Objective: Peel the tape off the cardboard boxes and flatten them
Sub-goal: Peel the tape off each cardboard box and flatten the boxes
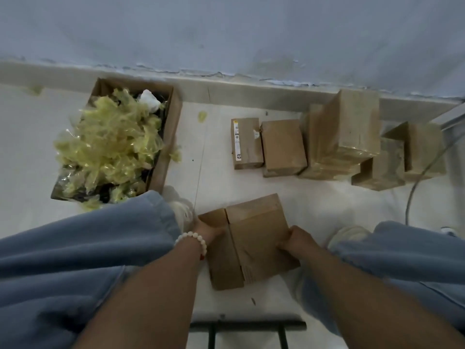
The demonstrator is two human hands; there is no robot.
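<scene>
A flattened brown cardboard box [254, 240] lies on the floor between my knees, on top of other flat cardboard. My left hand [207, 231], with a white bead bracelet at the wrist, holds its left edge. My right hand [295, 241] grips its right edge, fingers curled over the cardboard. Several taped brown boxes stand in a row by the wall: a small labelled one [245, 143], another [283, 147], a tall one [344, 132] and more at the far right [400, 157].
An open carton [168, 137] at the left overflows with crumpled yellowish tape. A grey cable [412, 187] runs across the floor at the right. A black stool frame [247, 326] shows at the bottom. My knees flank the work spot.
</scene>
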